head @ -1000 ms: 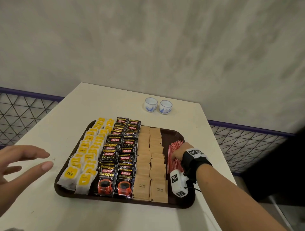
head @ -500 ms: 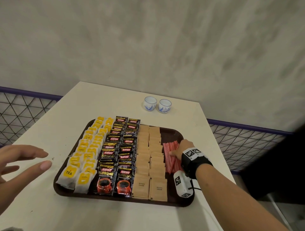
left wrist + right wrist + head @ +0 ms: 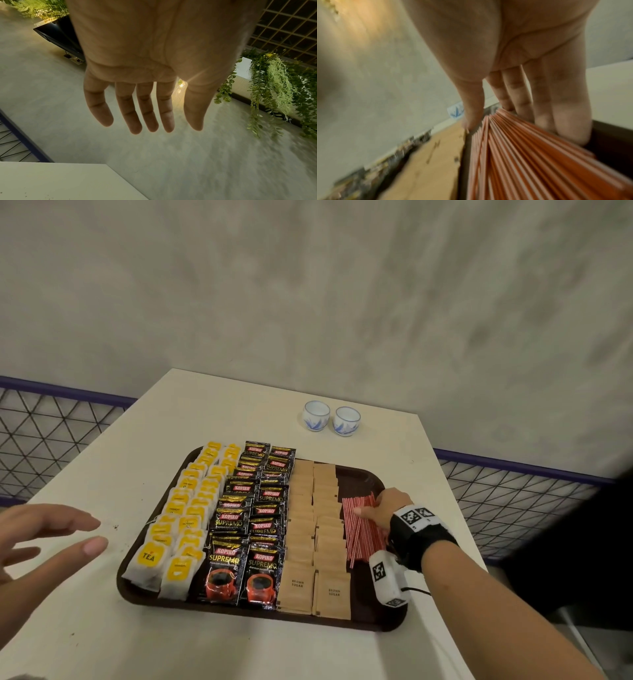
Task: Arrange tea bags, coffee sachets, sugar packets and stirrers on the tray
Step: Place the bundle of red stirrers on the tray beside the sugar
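Note:
A dark brown tray (image 3: 260,613) holds two rows each of yellow-tagged tea bags (image 3: 185,515), black coffee sachets (image 3: 253,518) and brown sugar packets (image 3: 315,542). Red-and-white stirrers (image 3: 359,529) lie in a bundle at its right side. My right hand (image 3: 376,508) straddles their far end. The right wrist view shows its thumb on the left of the stirrers (image 3: 513,155) and its fingers (image 3: 565,121) on the right, squeezing them so they fan out towards me. My left hand (image 3: 51,535) hovers above the table left of the tray, fingers spread and holding nothing (image 3: 145,121).
Two small white cups with blue patterns (image 3: 317,416) (image 3: 346,421) stand behind the tray on the cream table (image 3: 205,412). A wire-mesh railing with a purple top bar (image 3: 61,433) runs along both sides of the table. A grey wall rises behind.
My right hand has shifted left and nearer, bringing the stirrers closer to the sugar packets and more in line with them. The left hand has barely moved.

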The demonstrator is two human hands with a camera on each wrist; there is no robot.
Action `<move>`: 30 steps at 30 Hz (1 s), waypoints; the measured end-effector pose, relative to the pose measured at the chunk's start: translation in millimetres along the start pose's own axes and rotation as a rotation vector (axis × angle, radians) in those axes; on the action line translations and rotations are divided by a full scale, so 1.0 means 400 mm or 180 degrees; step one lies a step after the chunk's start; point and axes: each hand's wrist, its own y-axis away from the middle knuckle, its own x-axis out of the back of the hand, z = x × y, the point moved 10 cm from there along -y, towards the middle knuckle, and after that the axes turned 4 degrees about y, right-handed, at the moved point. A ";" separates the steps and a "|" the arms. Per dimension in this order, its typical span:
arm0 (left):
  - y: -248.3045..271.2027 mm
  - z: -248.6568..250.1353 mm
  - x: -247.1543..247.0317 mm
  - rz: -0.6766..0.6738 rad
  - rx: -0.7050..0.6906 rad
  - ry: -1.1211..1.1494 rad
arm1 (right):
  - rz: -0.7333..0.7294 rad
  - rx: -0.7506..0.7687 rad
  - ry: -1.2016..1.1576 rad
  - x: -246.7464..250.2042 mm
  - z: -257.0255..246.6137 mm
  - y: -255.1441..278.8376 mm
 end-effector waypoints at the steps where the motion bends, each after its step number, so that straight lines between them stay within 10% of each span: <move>1: -0.001 0.009 -0.001 0.0041 -0.0047 0.0001 | -0.0069 0.0032 -0.0041 -0.001 0.003 0.003; 10: -0.014 0.108 -0.024 -0.0074 -0.0236 -0.0061 | 0.0178 0.0223 0.0510 0.033 0.000 0.021; 18: -0.016 0.117 -0.036 -0.0082 -0.0082 0.0057 | -0.0100 0.1533 0.1254 -0.034 -0.066 0.104; 30: -0.004 0.142 -0.033 0.0039 -0.0379 -0.0009 | -0.0123 0.1558 0.1553 -0.089 -0.088 0.103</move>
